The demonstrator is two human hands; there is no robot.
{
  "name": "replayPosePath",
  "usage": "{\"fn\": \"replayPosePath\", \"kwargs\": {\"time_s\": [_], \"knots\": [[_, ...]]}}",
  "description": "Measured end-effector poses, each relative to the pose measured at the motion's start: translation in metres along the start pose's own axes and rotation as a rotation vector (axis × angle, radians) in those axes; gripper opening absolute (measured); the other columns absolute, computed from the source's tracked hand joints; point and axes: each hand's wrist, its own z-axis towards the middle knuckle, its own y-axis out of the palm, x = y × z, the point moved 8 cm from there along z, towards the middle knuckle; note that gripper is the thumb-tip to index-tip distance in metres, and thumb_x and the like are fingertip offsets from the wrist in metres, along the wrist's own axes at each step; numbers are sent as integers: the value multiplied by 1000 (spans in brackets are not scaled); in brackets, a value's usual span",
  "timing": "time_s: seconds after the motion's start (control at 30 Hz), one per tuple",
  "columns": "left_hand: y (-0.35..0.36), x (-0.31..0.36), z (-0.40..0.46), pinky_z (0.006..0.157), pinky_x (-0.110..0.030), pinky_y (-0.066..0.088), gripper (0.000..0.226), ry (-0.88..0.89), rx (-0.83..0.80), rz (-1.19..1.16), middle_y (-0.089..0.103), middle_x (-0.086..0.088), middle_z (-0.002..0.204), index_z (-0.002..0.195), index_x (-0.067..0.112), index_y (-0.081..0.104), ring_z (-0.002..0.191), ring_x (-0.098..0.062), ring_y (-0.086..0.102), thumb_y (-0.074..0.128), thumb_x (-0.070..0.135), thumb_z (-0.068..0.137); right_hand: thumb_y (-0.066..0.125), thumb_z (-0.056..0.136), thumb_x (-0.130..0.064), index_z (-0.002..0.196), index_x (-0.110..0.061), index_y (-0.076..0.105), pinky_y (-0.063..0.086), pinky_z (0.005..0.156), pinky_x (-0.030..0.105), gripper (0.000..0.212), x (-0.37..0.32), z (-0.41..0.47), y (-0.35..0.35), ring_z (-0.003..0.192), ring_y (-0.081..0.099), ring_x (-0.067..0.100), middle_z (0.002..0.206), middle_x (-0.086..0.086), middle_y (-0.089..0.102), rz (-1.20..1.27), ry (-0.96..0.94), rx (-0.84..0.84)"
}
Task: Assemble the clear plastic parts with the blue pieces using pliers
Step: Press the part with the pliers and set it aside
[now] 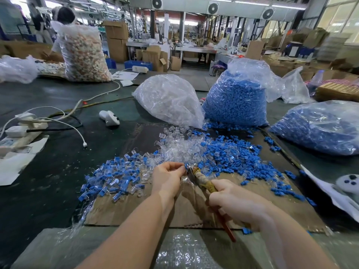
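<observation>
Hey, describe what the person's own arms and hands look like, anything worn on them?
Both forearms are bare, with no sleeves in view. The left hand and right hand wear no gloves, and no rings, watch or bracelets show on either wrist.

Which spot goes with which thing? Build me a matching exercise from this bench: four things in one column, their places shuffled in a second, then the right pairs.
Things
1. pliers
2. bag of clear plastic parts
3. upright bag of blue pieces
4. white power strip

Places
A. at the far left edge of the table, cables plugged in
B. behind the loose pile, right of the clear bag
C. gripped by the right hand, nose at the left hand
D. lying slumped behind the loose pile, left of the blue bag

Pairs: 1-C, 2-D, 3-B, 4-A
</observation>
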Motion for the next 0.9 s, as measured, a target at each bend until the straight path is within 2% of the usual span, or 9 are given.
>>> {"fn": "replayPosePath", "kwargs": {"time_s": [0.2,0.37,0.47,0.6,0.7,0.77,0.83,0.9], "knots": [[1,4,-5,69,-38,56,7,-16,-2,-1,69,-10,85,88,12,66,78,-26,67,61,7,87,41,90,-9,79,-16,41,32,47,18,13,-8,-4,-1,51,40,6,75,0,44,-51,-50,25],[2,8,-9,77,-49,56,6,1,8,-17,69,-11,84,85,11,66,84,-32,67,62,6,86,38,95,-12,75,-18,38,34,53,15,21,-13,-3,-5,65,39,6,83,-4,44,-225,-129,141],[2,9,-9,73,-43,56,7,15,22,-8,69,-8,83,84,13,66,78,-25,66,62,7,86,40,94,-12,77,-20,42,33,50,15,19,-11,-2,-4,63,42,4,81,-5,46,-210,-143,161],[-7,10,-8,57,-25,53,6,34,38,-14,68,-5,81,89,12,67,68,-15,64,63,8,87,52,86,-9,86,-18,54,30,41,12,9,-4,1,-7,43,41,-1,73,-6,47,41,-159,161],[-34,24,-5,54,-13,44,7,190,139,202,66,3,82,88,17,66,70,-5,60,63,11,87,56,86,-13,108,-20,53,34,45,13,22,9,6,-17,55,46,5,86,-4,49,33,-125,266],[-59,39,-4,51,-10,35,8,326,268,500,64,9,80,88,23,65,63,0,54,61,16,88,56,88,-18,115,-21,50,44,64,19,28,19,8,-31,78,51,12,96,-1,50,-136,-85,392],[-83,51,-6,55,-15,36,10,423,410,744,64,9,80,94,23,69,61,-2,49,60,21,90,56,89,-26,120,-21,48,41,83,28,32,32,6,-44,94,44,15,94,-3,44,-323,-4,505],[-102,56,-4,68,-28,38,16,473,496,917,67,1,91,101,24,71,73,-12,50,58,23,91,54,91,-38,123,-22,47,39,87,32,37,44,6,-53,96,40,16,93,-3,41,-463,72,578]]}}
